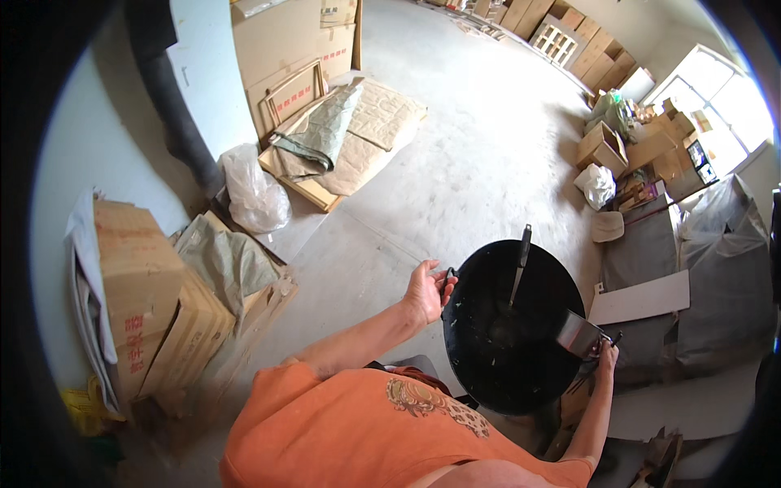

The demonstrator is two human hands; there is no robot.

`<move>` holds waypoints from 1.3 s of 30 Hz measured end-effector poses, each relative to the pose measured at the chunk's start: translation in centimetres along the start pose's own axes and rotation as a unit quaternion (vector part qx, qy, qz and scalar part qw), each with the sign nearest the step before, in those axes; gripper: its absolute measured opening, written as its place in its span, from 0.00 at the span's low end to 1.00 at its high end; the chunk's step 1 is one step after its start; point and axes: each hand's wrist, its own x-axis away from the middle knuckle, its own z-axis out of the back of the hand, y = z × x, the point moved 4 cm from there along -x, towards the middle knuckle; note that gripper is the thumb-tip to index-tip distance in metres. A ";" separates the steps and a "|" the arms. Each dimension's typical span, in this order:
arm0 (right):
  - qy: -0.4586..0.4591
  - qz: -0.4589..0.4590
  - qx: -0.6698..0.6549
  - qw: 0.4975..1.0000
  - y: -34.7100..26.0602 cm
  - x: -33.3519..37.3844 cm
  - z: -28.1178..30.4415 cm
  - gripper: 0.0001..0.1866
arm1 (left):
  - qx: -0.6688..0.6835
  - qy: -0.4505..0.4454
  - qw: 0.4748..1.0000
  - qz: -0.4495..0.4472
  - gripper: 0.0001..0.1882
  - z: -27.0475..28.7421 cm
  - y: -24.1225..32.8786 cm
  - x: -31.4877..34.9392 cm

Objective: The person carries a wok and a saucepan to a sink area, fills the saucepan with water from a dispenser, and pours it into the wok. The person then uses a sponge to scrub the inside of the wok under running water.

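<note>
A large black wok (488, 358) is in front of me, its dark inside facing up. My left hand (425, 294) is closed round the small handle on the wok's left rim. Inside the wok, a long-handled cooking utensil (519, 272) leans with its black handle over the far rim; its working end is hard to make out. At the wok's right side, a small metal pot (578, 334) lies tilted over the rim. My right hand (606, 358) is closed at the pot's dark handle; whether it also grips the wok's rim is hidden.
Cardboard boxes (134, 285) and a clear plastic bag (254, 191) stand at the left. Farther off lies a low stack (382, 114) covered with brown paper and cloth. Grey-covered furniture (720, 285) with a white board (643, 298) is at the right, with open cartons (602, 146) beyond.
</note>
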 end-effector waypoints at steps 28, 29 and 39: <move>-0.016 0.009 -0.002 1.000 -20.6 -92.5 -35.9 0.13 | 0.014 -0.039 0.996 -0.079 0.22 -38.2 48.5 -73.8; 0.011 0.045 0.009 0.999 -21.2 -94.5 -35.9 0.14 | 0.028 0.015 0.999 -0.043 0.23 -39.2 49.6 -75.9; -0.007 -0.046 0.041 0.998 -20.5 -128.1 -46.1 0.14 | 0.057 0.048 0.997 0.018 0.25 -49.2 63.3 -104.2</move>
